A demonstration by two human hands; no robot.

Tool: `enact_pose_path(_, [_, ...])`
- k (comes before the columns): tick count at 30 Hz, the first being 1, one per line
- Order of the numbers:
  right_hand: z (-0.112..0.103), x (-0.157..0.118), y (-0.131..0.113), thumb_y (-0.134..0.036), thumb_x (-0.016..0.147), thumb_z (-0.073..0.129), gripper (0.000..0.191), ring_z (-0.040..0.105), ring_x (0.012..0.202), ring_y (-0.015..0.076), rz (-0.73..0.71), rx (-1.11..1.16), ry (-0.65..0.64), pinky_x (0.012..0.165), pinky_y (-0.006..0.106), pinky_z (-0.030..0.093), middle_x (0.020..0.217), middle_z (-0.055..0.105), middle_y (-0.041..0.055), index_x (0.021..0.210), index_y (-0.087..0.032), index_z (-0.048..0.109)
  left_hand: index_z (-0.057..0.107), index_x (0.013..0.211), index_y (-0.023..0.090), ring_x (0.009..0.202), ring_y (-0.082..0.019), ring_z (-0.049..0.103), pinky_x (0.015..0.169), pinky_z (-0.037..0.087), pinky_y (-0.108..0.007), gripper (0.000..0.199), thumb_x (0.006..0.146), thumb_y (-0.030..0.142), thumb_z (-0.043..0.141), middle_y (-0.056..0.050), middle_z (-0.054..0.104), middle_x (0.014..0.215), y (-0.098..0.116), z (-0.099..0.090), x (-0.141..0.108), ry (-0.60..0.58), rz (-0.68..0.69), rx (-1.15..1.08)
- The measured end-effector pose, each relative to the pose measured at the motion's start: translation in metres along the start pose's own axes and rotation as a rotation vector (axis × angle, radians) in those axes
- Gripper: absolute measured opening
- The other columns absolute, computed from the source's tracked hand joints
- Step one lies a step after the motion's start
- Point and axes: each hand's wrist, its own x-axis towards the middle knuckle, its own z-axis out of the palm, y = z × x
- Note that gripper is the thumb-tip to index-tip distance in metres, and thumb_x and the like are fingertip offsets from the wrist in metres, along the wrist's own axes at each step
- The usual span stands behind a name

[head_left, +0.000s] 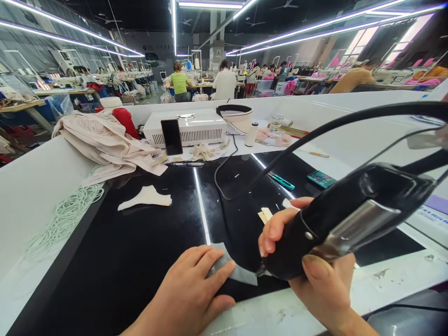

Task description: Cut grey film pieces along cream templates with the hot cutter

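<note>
My right hand [325, 280] grips a black corded hand tool [304, 233] with a metal lever on its side, the thumb near the lever and fingers around the front. Its small metal tip meets, or nearly meets, the right end of a grey curved strip of material [241, 273] on the black tabletop. Over the strip's left part lies my left hand [199, 284], fingers stretched out and pressing it down. Farther back left, a cream cut fabric piece [146, 197] lies flat. Small cream scraps [266, 214] are just behind the tool.
Pale green cord [66, 217] and piled beige fabric [108, 144] line the left side. A white vented box [196, 126], a standing phone [171, 136] and a white bottle [252, 134] are at the back. A teal cutter knife [283, 182] and another phone [321, 178] lie right.
</note>
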Motion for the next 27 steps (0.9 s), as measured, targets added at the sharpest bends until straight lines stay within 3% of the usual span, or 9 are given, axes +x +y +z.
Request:
enact_pose_path(10, [-0.001,0.000,0.000,-0.044,0.091,0.075,0.043,0.062,0.065,0.0158,0.000,-0.008,-0.005,0.055,0.031,0.054,0.086,0.064,-0.0003,0.127,-0.028,0.056,0.062,0.132,0.018,0.110,-0.030,0.067,0.087,0.062,-0.047,0.044,0.110,0.047,0.037,-0.013,0.069,0.125,0.001,0.001,0.000,-0.057,0.007,0.006])
enact_pose_path(17, [0.001,0.001,0.000,-0.046,0.091,0.075,0.043,0.061,0.063,0.0153,-0.016,-0.028,-0.009,0.054,0.030,0.053,0.084,0.064,-0.0006,0.126,-0.027,0.056,0.065,0.129,0.020,0.110,-0.026,0.068,0.092,0.060,-0.042,0.045,0.110,0.049,0.036,-0.008,0.071,0.123,0.000,0.002,-0.002,0.023,0.010,0.050])
enact_pose_path(19, [0.001,0.001,0.000,-0.046,0.091,0.075,0.044,0.061,0.063,0.0152,-0.020,-0.029,-0.008,0.054,0.030,0.054,0.084,0.064,-0.0006,0.126,-0.027,0.056,0.065,0.130,0.019,0.115,-0.024,0.065,0.103,0.053,-0.040,0.043,0.110,0.047,0.039,-0.006,0.070,0.127,0.001,0.001,-0.001,0.052,0.043,0.102])
enact_pose_path(22, [0.001,0.001,0.001,-0.045,0.092,0.074,0.043,0.062,0.063,0.0150,-0.017,-0.022,-0.010,0.054,0.029,0.054,0.085,0.064,-0.0004,0.126,-0.028,0.055,0.066,0.129,0.018,0.121,-0.019,0.061,0.121,0.032,-0.034,0.043,0.110,0.048,0.041,-0.002,0.070,0.129,0.007,0.002,0.004,0.090,0.114,0.127])
enact_pose_path(24, [0.002,0.000,0.001,-0.045,0.091,0.075,0.044,0.062,0.063,0.0149,-0.009,-0.019,-0.009,0.054,0.029,0.054,0.085,0.064,-0.0004,0.126,-0.028,0.056,0.068,0.125,0.017,0.117,-0.018,0.062,0.126,0.020,-0.032,0.047,0.110,0.051,0.040,-0.001,0.071,0.123,0.012,0.008,0.008,0.129,0.151,0.088])
enact_pose_path(27, [0.002,0.000,-0.001,-0.044,0.090,0.076,0.043,0.062,0.063,0.0150,-0.001,-0.016,0.001,0.053,0.029,0.054,0.084,0.064,-0.0004,0.124,-0.028,0.056,0.068,0.123,0.015,0.110,-0.018,0.062,0.127,0.016,-0.032,0.048,0.109,0.053,0.042,0.000,0.071,0.114,0.018,0.021,0.012,0.150,0.162,0.042])
